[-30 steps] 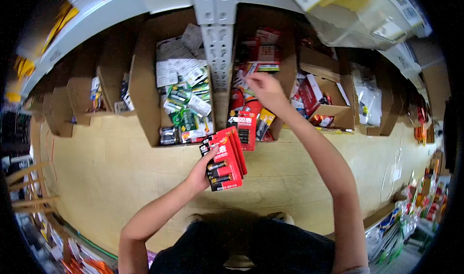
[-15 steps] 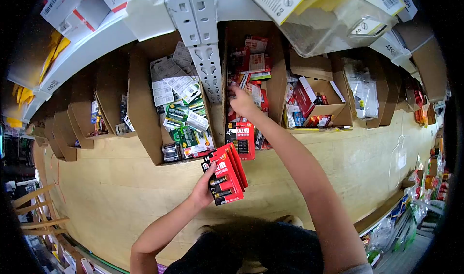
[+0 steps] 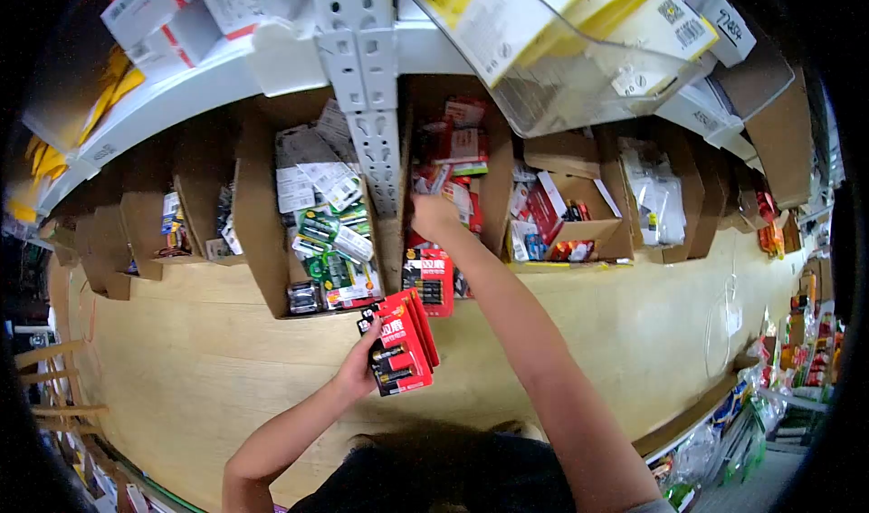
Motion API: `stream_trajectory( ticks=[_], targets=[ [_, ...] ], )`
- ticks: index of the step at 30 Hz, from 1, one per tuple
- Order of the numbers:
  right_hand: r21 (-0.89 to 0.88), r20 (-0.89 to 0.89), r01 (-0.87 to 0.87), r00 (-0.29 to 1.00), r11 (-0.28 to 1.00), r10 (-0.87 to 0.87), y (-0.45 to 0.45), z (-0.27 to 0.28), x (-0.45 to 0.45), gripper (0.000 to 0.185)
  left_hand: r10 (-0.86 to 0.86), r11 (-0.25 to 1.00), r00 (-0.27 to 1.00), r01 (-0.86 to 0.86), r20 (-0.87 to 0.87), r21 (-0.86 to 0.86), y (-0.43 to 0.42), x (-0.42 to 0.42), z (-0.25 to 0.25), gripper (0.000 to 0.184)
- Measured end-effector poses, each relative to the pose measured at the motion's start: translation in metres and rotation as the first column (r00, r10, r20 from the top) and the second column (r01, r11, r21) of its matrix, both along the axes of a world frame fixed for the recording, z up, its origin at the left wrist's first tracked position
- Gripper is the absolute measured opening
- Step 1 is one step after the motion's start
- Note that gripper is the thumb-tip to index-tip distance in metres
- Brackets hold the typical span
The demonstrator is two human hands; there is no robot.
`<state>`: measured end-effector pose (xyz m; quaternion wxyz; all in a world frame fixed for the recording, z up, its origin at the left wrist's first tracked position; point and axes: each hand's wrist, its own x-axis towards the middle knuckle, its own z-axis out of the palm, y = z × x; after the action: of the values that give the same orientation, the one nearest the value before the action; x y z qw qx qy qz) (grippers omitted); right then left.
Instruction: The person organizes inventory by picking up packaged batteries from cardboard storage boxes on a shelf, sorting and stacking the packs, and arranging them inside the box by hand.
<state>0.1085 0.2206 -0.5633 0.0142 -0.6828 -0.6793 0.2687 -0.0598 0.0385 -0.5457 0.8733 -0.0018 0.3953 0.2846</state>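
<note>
1. Hands are seen apart over a wooden floor (image 3: 226,332): by the left hand (image 3: 359,368), a fanned stack of red battery packs (image 3: 405,345) is gripped along its left edge.
2. The right hand (image 3: 434,220) is placed inside a cardboard box (image 3: 499,182), near its left wall; its fingertips are hidden, so whether anything is grasped cannot be told.
3. At the box's near end, 1 front pack (image 3: 427,282) is positioned between the 2 hands, its long axis pointed away from the body; it is approached more closely by the right hand, just beyond it.
4. The gripped stack is tilted, top slightly left, its upper corner seen just beside that pack; contact cannot be judged.
5. Green packs (image 3: 337,268) are stored leftward, past a metal post (image 3: 367,105).
</note>
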Motion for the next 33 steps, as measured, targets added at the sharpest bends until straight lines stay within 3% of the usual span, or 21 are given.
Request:
stream_trajectory(
  ticks=[1,3,6,8,9,11,12,15,17,20,23,25,27,29,31,33],
  targets=[
    [-0.066,0.092,-0.064,0.993,0.996,0.070,0.001,-0.002,-0.002,0.030,0.001,1.000,1.000,-0.001,-0.001,0.007,0.000,-0.002,0.001,0.045],
    [0.030,0.084,-0.027,0.996,0.999,0.024,0.001,-0.017,0.000,0.031,-0.010,1.000,1.000,0.010,-0.022,-0.003,-0.002,-0.004,0.002,0.049],
    [0.194,-0.061,-0.063,0.995,0.979,0.076,0.004,-0.027,0.012,0.033,0.000,1.000,0.997,0.001,-0.073,0.017,-0.001,-0.005,0.004,0.048],
    [0.074,-0.273,0.072,0.961,0.995,-0.050,-0.003,0.000,0.011,0.033,0.004,1.000,0.998,-0.003,-0.068,0.018,0.001,-0.008,0.003,0.047],
    [0.067,-0.271,0.075,0.961,0.995,-0.054,-0.003,-0.003,0.011,0.033,0.002,1.000,0.999,-0.001,-0.052,0.017,0.001,-0.006,0.004,0.047],
    [-0.045,-0.428,0.163,0.888,0.986,-0.166,-0.001,-0.012,0.009,0.033,0.005,1.000,0.998,-0.003,-0.056,0.025,0.003,-0.004,0.009,0.045],
    [-0.013,-0.481,0.164,0.864,0.986,-0.150,0.003,-0.029,0.011,0.036,0.000,1.000,0.999,0.001,-0.040,0.016,0.003,-0.002,0.008,0.045],
    [-0.136,-0.420,0.138,0.889,0.981,-0.183,0.012,-0.035,0.008,0.037,-0.008,1.000,0.998,0.008,-0.067,-0.002,0.002,0.000,0.001,0.047],
    [-0.177,-0.519,0.167,0.821,0.970,-0.236,0.010,-0.032,0.004,0.039,-0.015,1.000,0.994,0.014,-0.109,-0.015,0.002,-0.002,0.001,0.048],
    [-0.212,-0.707,0.292,0.613,0.933,-0.353,0.010,-0.017,0.011,0.037,-0.022,1.000,0.998,0.021,-0.065,-0.012,0.001,-0.003,-0.002,0.048],
    [-0.336,-0.862,0.193,0.331,0.922,-0.384,0.015,0.003,0.035,0.039,-0.021,0.998,0.996,0.025,-0.087,0.049,0.002,-0.004,0.007,0.047],
    [-0.213,-0.909,0.258,0.301,0.942,-0.288,0.007,0.020,0.051,0.035,-0.015,0.999,0.996,0.019,-0.084,0.049,0.003,-0.005,0.009,0.046],
    [-0.155,-0.902,0.229,0.363,0.961,-0.232,-0.005,0.043,0.071,0.033,-0.018,0.995,0.998,0.024,-0.067,0.092,0.003,-0.003,0.008,0.045],
    [-0.134,-0.915,0.229,0.345,0.964,-0.210,-0.020,0.059,0.086,0.033,-0.008,0.997,0.998,0.013,-0.064,0.076,0.005,0.000,0.009,0.045],
    [-0.086,-0.803,0.255,0.555,0.963,-0.218,-0.040,0.083,0.094,0.031,0.000,0.998,1.000,-0.001,0.006,0.066,0.005,0.002,0.009,0.043],
    [-0.017,-0.798,0.280,0.575,0.960,-0.182,-0.062,0.090,0.097,0.023,0.003,0.998,1.000,-0.005,0.029,0.059,0.006,0.007,0.013,0.042]
  ],
)
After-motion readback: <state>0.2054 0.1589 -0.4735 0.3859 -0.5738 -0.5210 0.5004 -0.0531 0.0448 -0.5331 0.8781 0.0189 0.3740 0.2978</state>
